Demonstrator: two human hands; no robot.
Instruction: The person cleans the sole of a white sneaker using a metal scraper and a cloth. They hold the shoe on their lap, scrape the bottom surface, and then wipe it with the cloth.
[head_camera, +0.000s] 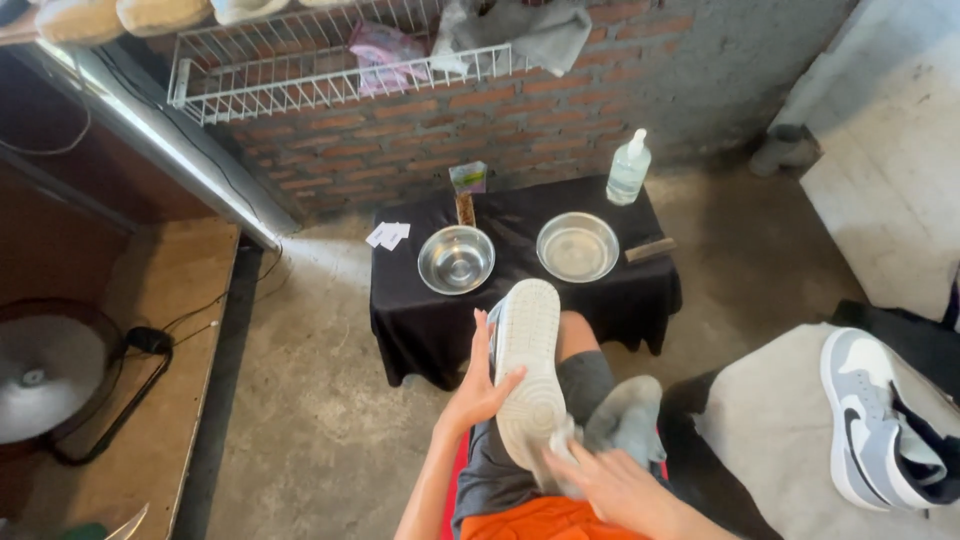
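A white sneaker (527, 350) lies sole-up along my thigh, toe pointing away from me. My left hand (478, 385) grips its left edge, thumb across the sole. My right hand (610, 485) presses a grey-white cloth (625, 420) against the heel end of the sole. Beyond my knees stands a small table under a black cloth (430, 310). On it sit two steel bowls, one on the left (456, 259) and one on the right (577, 246) holding some liquid.
A clear pump bottle (629, 168) and a brush (650, 250) are on the table's right side, small cards (388, 235) on its left corner. Another grey-and-white sneaker (872, 420) rests on a cloth at right. A fan (45, 370) stands at left, a wire shelf (300, 75) on the brick wall.
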